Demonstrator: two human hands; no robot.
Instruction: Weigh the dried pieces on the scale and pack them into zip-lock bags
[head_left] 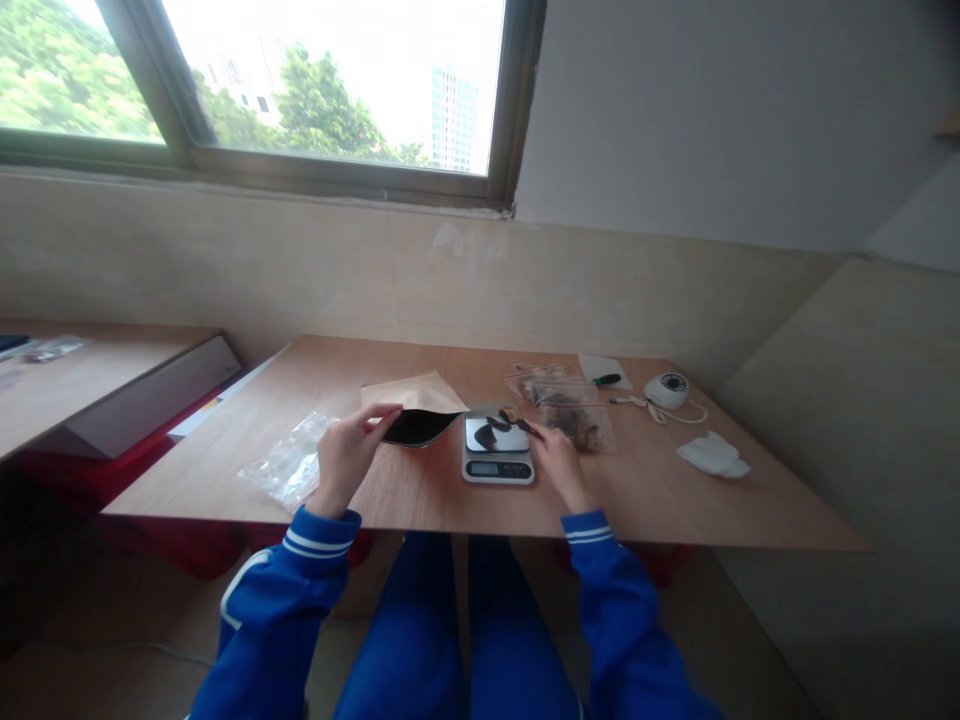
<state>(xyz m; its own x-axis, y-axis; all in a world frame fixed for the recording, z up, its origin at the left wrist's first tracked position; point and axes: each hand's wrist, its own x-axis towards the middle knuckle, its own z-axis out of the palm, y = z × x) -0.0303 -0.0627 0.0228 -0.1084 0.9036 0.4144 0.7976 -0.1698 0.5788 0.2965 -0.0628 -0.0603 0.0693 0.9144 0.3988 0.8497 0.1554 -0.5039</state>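
Note:
My left hand point(349, 453) pinches the edge of a brown paper bag point(416, 392), whose dark mouth gapes toward me. Beside it on the right stands a small white digital scale point(498, 470) with a shiny plate and a lit display. Over the plate, my right hand point(556, 462) is closed on a small brown spoon-like tool point(525, 425); its head is too small to make out clearly. Dark shapes show on the plate, and I cannot tell whether they are pieces or reflections. A crumpled clear plastic bag point(289, 465) lies by my left wrist.
Clear zip bags of brown dried material point(574, 420) lie behind my right hand, near a dark-handled tool point(607, 379). Farther right are a white round device point(666, 390) with a cable and a crumpled white tissue point(712, 456). Another table point(135, 370) stands left.

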